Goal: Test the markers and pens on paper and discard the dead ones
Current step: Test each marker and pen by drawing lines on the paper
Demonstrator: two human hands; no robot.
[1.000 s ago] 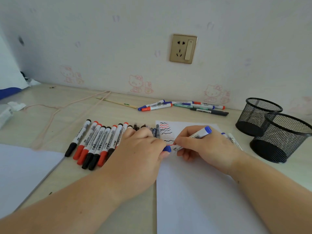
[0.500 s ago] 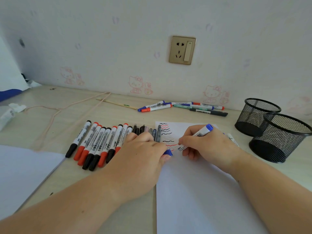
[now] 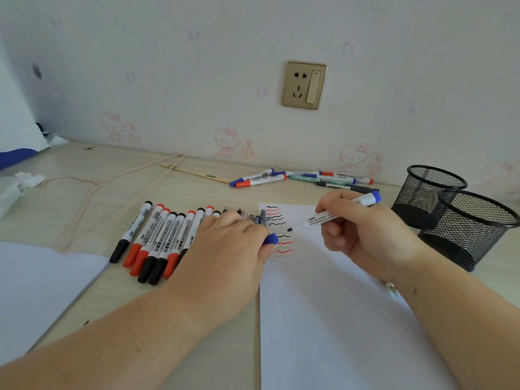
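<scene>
The white-barrelled whiteboard marker with the blue end plug point(image 3: 332, 215) sits in your right hand point(image 3: 363, 235), fingers curled round the middle of the barrel, and its blue cap point(image 3: 270, 239) is pinched in the fingertips of your left hand point(image 3: 225, 249), which rests at the left edge of the white sheet of test paper point(image 3: 323, 319). The marker's long axis runs from upper right down to lower left, so the bare blue tip point(image 3: 289, 229) points toward your left hand and hovers at or just above the paper, among the black and red squiggles point(image 3: 281, 235) already drawn there; whether it touches I cannot tell. The stroke likely belongs in the bare paper just right of the tip, so your right hand alone does it. The row of black and red capped markers point(image 3: 157, 243) lies left of the sheet, the two black mesh cups point(image 3: 461, 215) to its right.
</scene>
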